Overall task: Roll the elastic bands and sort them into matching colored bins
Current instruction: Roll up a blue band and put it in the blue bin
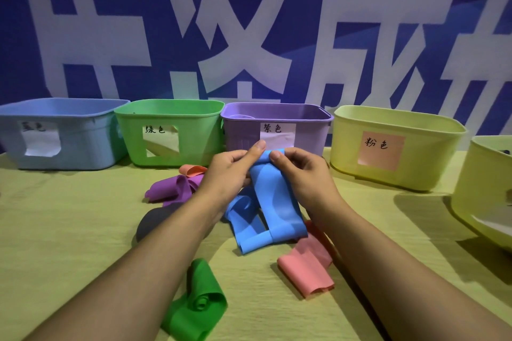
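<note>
Blue elastic band [273, 196], top end rolled, hanging above table

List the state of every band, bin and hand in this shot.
left hand: pinches the blue band's top edge.
right hand: pinches the same edge.
blue band: held up, roll just begun, lower end on the table.
green band: loose on the table.
pink band: loose on the table.
purple band: loose on the table.
blue bin: upright, contents hidden.
green bin: upright, contents hidden.
purple bin: upright.
</note>
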